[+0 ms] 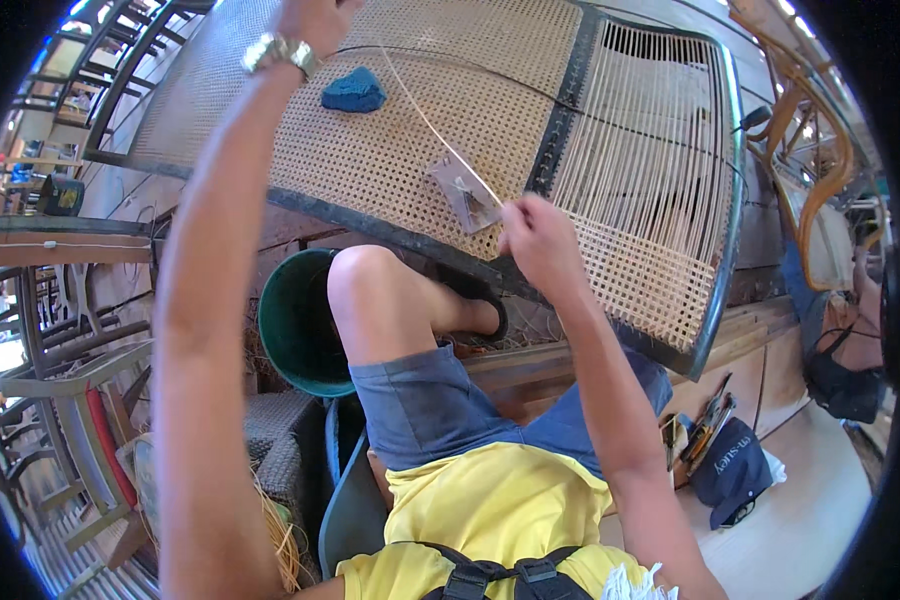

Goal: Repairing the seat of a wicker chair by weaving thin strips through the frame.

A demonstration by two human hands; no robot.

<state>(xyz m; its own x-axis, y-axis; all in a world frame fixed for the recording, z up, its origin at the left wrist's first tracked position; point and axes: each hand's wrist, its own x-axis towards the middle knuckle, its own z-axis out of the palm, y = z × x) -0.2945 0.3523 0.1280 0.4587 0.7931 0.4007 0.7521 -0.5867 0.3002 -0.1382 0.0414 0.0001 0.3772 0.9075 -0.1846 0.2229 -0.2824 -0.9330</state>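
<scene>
A pale cane strand (pixel 425 115) runs taut across a dark-framed panel of woven cane (pixel 410 150). Its near end is pinched in my right hand (pixel 545 243), whose fingers are closed just above the panel's near side. My left hand (pixel 315 22), with a metal watch on the wrist, reaches up to the top edge of the view; its fingers are mostly cut off, and what they hold is hidden. The panel's right section has lengthwise strands, crossed only at its near end. On the weave lie a folded blue cloth (pixel 354 91) and a small brownish flat piece (pixel 463 192).
A green bucket (pixel 305 325) stands beside my knee. At right, a dark blue cap (pixel 733 470) and several hand tools (pixel 708 425) rest on a pale board. Wooden chair frames (pixel 80 400) crowd the left; a curved wooden frame (pixel 820 180) and another person (pixel 845 350) are at right.
</scene>
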